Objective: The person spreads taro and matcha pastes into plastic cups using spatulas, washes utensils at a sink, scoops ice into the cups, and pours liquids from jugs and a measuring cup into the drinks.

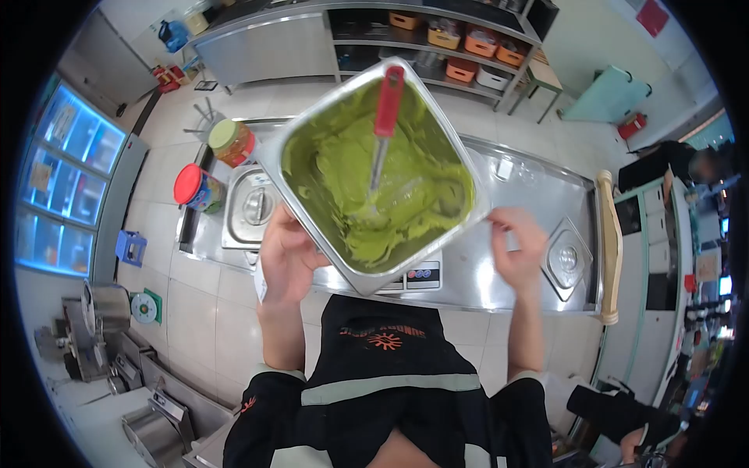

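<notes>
A square metal container (452, 129) with green paste (343, 175) inside is held up over the steel table, tilted so its inside shows. A utensil with a red handle (388, 101) stands in the paste. My left hand (289, 253) supports the container's lower left side, its fingers partly hidden behind the wall. At the right corner, my right hand (516, 243) has its thumb and fingers pinched on the rim. Beneath the container, a scale (422, 275) shows its front panel.
On the steel table (484, 273) are a lidded metal pan (248, 204), a red-lidded tub (198, 188), a jar (232, 143) and a metal lid (566, 259). A wooden bar (609, 246) lines the right edge. A person (624, 417) is at lower right, another (663, 165) farther up.
</notes>
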